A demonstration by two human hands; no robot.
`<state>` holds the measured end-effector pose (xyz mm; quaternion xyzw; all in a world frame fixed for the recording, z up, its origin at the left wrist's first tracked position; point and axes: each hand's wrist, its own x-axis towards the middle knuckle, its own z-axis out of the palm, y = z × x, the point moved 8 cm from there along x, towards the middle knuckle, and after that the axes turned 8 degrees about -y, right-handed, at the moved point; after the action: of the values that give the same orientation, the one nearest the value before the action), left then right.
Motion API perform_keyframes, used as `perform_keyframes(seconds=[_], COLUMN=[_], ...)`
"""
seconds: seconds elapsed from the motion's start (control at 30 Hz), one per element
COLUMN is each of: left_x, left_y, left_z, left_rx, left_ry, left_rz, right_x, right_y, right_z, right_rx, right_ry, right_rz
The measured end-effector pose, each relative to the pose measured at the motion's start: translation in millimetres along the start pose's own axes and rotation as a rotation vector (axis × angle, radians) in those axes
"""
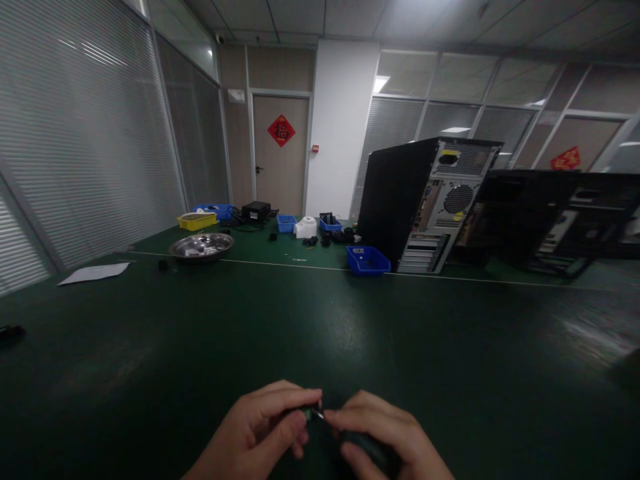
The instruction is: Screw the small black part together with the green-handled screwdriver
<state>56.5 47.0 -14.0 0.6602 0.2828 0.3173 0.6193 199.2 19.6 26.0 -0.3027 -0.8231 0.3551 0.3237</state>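
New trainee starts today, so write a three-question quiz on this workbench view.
1. True or false: the round silver metal dish lies on the green table left of the black desktop computer tower.
2. Which open plastic bin sits closest to the tower's base? A) yellow B) blue C) red
3. Fill in: both hands meet over a small dark ____ object near the bottom edge.

Key:
1. True.
2. B, the small blue plastic bin.
3. Green-tinged; the left hand and right hand pinch the small dark object, too dim to identify.
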Motion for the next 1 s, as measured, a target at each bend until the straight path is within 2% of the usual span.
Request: perform_keyframes(seconds=[0.13,0.27,0.5,0.63,0.8,0.9,1.0], left_x=[0,3,5,4,4,3,1], left_y=[-1,-8,-24,-27,-13,-6,-7], left_z=[-0.8,-0.1,-2.9,-4.9,-3.6,-7.1,-5.4], left_rx=[-0.022,-0.143,-0.259,-0.211,-0.051,0.015,-0.022], left_ry=[-0.012,-0.042,-0.009,0.009,-0.036,0.003,0.001], left_rz=[-0.032,-0.058,-0.115,-0.132,-0.064,-0.056,-0.117], right_x=[0,1,0,1,0,-2,-4], right_y=[-1,-1,-1,-1,-2,-2,3], right_z=[0,2,0,0,1,-3,-8], right_rx=[0.019,0.041,0.042,0.036,0.051,0.046,0.043], right_ry=[-0.002,-0.028,-0.039,-0.028,-0.040,0.015,0.066], right_rz=[-0.032,-0.014,0.008,-0.012,-0.010,0.005,0.053])
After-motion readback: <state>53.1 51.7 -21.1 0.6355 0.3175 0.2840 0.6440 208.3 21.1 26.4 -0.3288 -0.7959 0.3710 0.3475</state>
